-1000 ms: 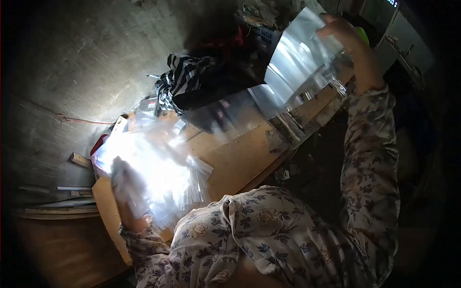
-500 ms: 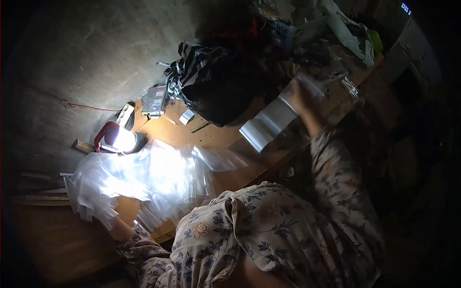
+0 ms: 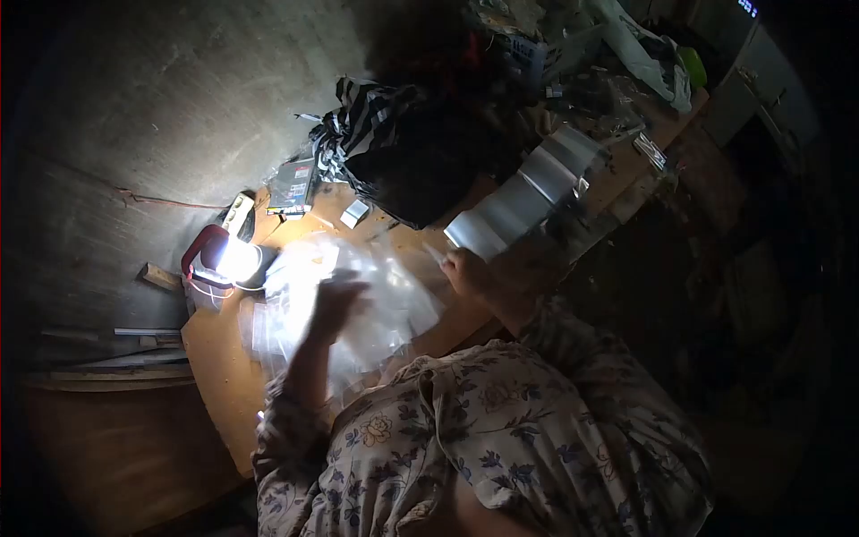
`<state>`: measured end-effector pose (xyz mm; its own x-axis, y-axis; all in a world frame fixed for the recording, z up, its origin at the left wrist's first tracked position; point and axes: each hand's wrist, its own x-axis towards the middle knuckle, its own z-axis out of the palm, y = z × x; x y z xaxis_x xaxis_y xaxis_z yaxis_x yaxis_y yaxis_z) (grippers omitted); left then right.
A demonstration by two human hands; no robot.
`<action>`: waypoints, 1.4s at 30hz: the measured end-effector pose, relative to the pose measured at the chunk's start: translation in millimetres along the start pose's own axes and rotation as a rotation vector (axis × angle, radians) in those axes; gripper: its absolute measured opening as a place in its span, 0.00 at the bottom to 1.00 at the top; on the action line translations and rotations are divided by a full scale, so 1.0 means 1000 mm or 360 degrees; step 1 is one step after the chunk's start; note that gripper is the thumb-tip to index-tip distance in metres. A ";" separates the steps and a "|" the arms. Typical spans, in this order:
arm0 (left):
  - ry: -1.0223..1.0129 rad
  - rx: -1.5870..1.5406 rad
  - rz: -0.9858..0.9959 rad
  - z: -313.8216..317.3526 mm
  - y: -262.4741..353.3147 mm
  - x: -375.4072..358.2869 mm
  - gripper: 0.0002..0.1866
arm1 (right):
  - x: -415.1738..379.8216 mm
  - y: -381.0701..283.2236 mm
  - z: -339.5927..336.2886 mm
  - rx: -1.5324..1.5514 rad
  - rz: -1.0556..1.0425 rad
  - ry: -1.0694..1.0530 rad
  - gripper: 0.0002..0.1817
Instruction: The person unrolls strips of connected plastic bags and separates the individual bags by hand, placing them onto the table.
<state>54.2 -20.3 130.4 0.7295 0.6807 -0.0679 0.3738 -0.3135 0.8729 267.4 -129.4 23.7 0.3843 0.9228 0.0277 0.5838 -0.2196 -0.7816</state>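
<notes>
A heap of clear plastic sleeves [image 3: 389,309] lies spread on the table, glaring white near the lamp. My left hand [image 3: 340,306] is over the heap, its fingers dark and smeared by motion. At the heap's right side my right hand [image 3: 467,271] is closed, with a pale plastic edge poking out at its fingertips. Just beyond it, a row of silver-grey flat packets [image 3: 492,224] stretches up to the right, overlapping one another.
A lit lantern [image 3: 237,261] with a red handle stands left of the heap. Behind are a black bag [image 3: 412,183], a striped bag [image 3: 371,116], a dark flat box [image 3: 291,186] and a small white-and-grey block [image 3: 354,213]. A power strip [image 3: 238,213] leans by the wall.
My right hand has come down and left from the far silver packets to the heap. My left hand has moved up and right from the heap's left edge, and the sleeves have shifted right with it.
</notes>
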 end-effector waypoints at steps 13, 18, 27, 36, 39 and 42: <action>-0.0240 -0.0547 -0.0723 0.106 -0.083 0.044 0.16 | -0.029 -0.038 0.015 0.0311 -0.0416 -0.0309 0.14; 0.0062 -0.0581 -0.0992 0.114 -0.073 0.044 0.12 | 0.024 -0.017 -0.004 -0.0564 -0.0238 0.0291 0.21; 0.0116 -0.0541 -0.0840 0.097 -0.038 0.039 0.13 | 0.079 0.026 -0.027 -0.0855 0.0261 -0.0097 0.21; 0.0281 -0.0923 -0.0585 -0.053 0.014 -0.021 0.12 | 0.078 -0.072 -0.310 -0.0326 0.0075 0.0412 0.23; 0.0522 -0.0779 -0.0575 -0.100 0.002 -0.066 0.14 | 0.072 -0.060 -0.379 -0.0046 0.0076 0.0402 0.29; 0.0727 -0.0868 -0.0535 -0.126 -0.007 -0.086 0.14 | 0.073 -0.020 -0.396 -0.0078 0.0246 0.0462 0.29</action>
<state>-83.3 6.4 190.5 0.2749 0.9233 -0.2682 0.1125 0.2462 0.9627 566.8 -183.2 288.0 0.6547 0.7502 0.0927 0.5334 -0.3716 -0.7599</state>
